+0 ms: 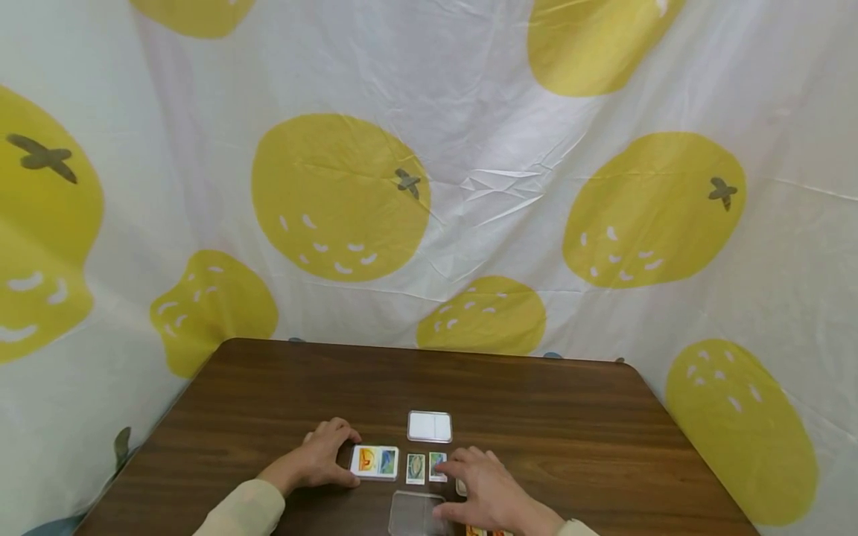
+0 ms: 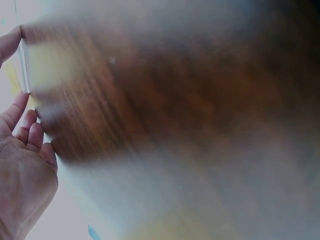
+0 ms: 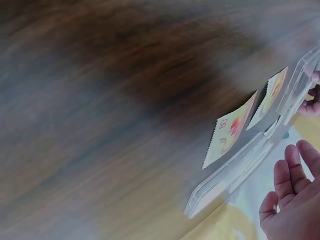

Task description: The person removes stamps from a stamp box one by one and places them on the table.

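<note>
Down at the near edge of the wooden table (image 1: 268,402), the left hand (image 1: 326,454) curls its fingers round the left side of a clear plastic case (image 1: 375,462) holding two colourful stamps, thumb on the near edge. Just right of it lie two loose stamps, one (image 1: 415,468) beside the other (image 1: 438,466); the right hand (image 1: 488,491) lies flat with relaxed fingers, a fingertip touching the right-hand stamp. A clear lid (image 1: 413,515) lies near that hand, and another white case (image 1: 430,426) sits behind the stamps. I judge the stamps feather-light, thin and easily creased, best slid or lifted by an edge; the case looks stiff, smooth and slippery, best held by its sides.
</note>
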{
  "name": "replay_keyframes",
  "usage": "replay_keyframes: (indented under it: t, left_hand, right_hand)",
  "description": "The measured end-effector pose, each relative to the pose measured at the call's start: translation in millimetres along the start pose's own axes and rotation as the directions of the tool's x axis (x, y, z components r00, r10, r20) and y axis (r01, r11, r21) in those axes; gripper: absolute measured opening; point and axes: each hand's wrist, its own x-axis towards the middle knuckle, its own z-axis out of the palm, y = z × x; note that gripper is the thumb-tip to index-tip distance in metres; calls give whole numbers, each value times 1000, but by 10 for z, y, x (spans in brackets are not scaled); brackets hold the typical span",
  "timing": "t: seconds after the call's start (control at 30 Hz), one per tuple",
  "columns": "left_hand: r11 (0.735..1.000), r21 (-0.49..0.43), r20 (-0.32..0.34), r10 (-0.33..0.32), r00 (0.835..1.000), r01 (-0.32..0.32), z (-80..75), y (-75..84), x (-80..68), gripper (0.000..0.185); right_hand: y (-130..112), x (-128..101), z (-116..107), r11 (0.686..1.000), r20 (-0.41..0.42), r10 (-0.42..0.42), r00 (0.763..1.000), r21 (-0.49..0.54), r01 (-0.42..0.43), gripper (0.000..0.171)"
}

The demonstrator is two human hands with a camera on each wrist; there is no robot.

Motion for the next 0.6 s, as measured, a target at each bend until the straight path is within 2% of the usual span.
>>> replay_keyframes:
  t: [0.3,0.6]
  left_hand:
    - [1000,-4,-4,-8,1000,8,12,1,-15,58]
    - [1000,1,6,-4,1000,4,-6,2,0,57]
  right_hand:
    - [-20,104,5,998,-6,40,999,52,-39,56]
    - [-108,335,13,998,-45,48,998,34,-47,55]
